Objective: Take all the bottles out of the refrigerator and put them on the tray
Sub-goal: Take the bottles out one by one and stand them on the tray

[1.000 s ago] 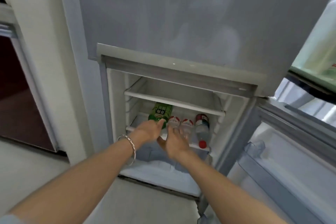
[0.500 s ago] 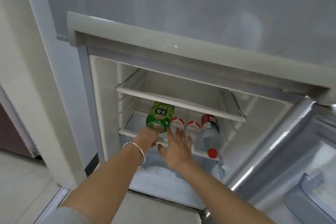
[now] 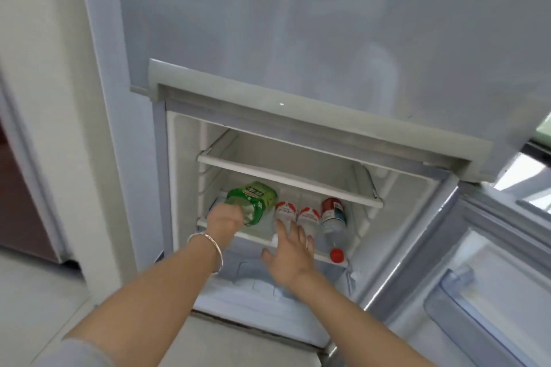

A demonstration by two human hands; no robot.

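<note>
The refrigerator's lower compartment (image 3: 185,176) stands open. On its middle shelf (image 3: 256,237) lie several bottles on their sides. My left hand (image 3: 224,222) is shut on the neck end of the green bottle (image 3: 253,202), which is tilted up off the shelf at the left. Two clear bottles with red-and-white labels (image 3: 284,213) (image 3: 309,216) lie beside it, caps toward me. My right hand (image 3: 290,253) hovers open over their near ends, fingers spread. A clear bottle with a red cap (image 3: 334,226) lies at the right. No tray is in view.
An upper shelf (image 3: 286,179) inside holds nothing. The upper fridge door (image 3: 298,39) is closed above. The open lower door (image 3: 492,292) with its clear bin swings out at the right. A white wall (image 3: 44,98) stands at the left.
My left hand closed on the green bottle and tipped it up off the shelf. My right hand moved in over the two red-and-white bottles. The view drew closer.
</note>
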